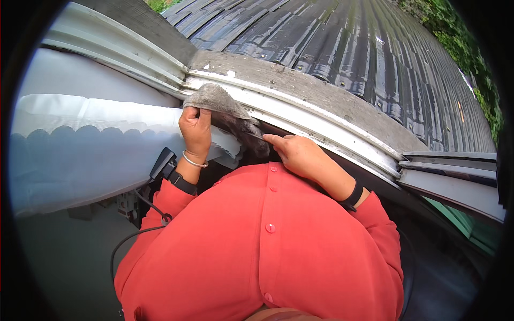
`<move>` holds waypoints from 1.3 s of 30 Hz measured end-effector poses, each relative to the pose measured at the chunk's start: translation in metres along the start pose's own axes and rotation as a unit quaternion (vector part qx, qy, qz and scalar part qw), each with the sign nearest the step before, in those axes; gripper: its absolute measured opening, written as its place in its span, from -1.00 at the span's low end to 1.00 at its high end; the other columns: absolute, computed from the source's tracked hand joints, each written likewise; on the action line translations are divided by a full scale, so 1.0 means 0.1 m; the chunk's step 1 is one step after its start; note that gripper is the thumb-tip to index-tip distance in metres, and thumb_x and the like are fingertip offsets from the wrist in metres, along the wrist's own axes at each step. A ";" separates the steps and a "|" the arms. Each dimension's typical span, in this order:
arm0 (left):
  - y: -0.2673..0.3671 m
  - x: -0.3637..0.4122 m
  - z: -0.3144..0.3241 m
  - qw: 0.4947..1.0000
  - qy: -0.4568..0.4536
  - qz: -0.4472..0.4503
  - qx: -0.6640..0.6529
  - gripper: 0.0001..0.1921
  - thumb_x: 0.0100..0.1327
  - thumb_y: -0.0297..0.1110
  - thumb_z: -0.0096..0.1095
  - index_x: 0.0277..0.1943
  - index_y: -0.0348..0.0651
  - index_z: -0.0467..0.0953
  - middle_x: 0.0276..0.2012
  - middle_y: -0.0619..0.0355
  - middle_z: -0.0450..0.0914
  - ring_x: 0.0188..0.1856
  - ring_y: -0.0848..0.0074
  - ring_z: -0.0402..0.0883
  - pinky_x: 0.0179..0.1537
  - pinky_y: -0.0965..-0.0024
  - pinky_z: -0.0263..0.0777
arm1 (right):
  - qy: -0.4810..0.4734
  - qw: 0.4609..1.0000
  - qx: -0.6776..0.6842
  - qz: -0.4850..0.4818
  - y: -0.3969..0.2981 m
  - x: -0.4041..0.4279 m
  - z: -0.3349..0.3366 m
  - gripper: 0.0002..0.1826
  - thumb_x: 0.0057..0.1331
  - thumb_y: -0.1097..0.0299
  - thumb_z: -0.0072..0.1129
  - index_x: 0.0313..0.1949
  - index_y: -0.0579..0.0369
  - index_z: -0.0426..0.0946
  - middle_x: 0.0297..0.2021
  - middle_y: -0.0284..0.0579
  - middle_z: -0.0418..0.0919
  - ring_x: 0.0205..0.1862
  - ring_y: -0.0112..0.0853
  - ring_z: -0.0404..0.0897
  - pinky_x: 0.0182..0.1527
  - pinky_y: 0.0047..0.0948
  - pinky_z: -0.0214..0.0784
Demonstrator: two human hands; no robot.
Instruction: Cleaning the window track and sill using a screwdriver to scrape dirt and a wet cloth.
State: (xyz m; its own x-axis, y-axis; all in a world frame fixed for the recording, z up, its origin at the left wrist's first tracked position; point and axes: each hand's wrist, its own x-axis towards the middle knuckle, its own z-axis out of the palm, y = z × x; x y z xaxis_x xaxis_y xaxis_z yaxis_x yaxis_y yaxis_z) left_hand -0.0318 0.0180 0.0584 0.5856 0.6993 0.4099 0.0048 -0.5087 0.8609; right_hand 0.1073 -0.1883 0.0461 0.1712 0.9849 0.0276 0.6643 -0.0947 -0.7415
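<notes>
My left hand (196, 130) pinches a grey terry cloth (215, 97) between thumb and fingers. Dark, dirty patches mark the cloth's lower folds, which hang inside the window sill. At the cloth's right edge, my right hand (297, 154) grips it with the index finger stretched out; its thumb is mostly hidden. Just beyond both hands runs the white window frame track (305, 116), with dark dirt specks in its grooves. The upper part of the cloth lies against the track's left end.
White scalloped curtain fabric (88, 148) spreads to the left. A sliding sash (449, 188) stands at the right. Outside lie a weathered grey ledge (321, 94) and a dark corrugated roof (321, 44). A black cable (124, 238) loops beside my left sleeve.
</notes>
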 end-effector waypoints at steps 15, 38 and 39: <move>0.00 -0.37 -0.16 0.998 -0.022 0.057 0.009 -0.71 0.19 -0.22 0.17 -0.18 -0.30 0.50 -0.19 0.02 0.51 -0.12 0.23 0.45 -0.03 0.32 0.27 | -0.002 0.966 0.227 0.126 0.13 -0.66 -0.54 -0.65 0.04 0.29 0.28 -0.18 0.17 0.52 -0.68 -0.24 0.41 -0.61 -0.49 0.39 -0.48 -0.49 0.27; -0.18 0.13 0.07 0.902 -0.124 0.118 0.395 -0.81 0.09 -0.29 0.13 -0.43 -0.21 0.59 -0.46 -0.09 0.51 -0.39 0.08 0.46 -0.32 0.12 0.28 | 0.148 0.961 -0.183 0.144 -0.11 0.20 -0.70 -0.74 0.15 0.27 0.09 -0.19 0.08 0.49 -0.42 0.07 0.50 -0.31 -0.07 0.52 -0.24 -0.19 0.32; -0.24 0.16 0.10 0.903 -0.123 0.118 0.393 -0.81 0.09 -0.29 0.13 -0.43 -0.21 0.59 -0.46 -0.09 0.51 -0.39 0.08 0.46 -0.32 0.12 0.28 | 0.148 0.961 -0.185 0.144 -0.09 0.19 -0.65 -0.74 0.15 0.27 0.09 -0.19 0.08 0.49 -0.42 0.07 0.50 -0.31 -0.07 0.52 -0.24 -0.19 0.32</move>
State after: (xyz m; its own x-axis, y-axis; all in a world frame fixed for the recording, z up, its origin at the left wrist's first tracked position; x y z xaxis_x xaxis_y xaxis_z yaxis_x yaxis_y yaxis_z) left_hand -0.0145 0.0369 0.0416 0.8075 0.4414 0.3912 0.3744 -0.8961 0.2384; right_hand 0.1518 -0.1777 0.0971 0.5499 0.8307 0.0867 0.7622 -0.4567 -0.4588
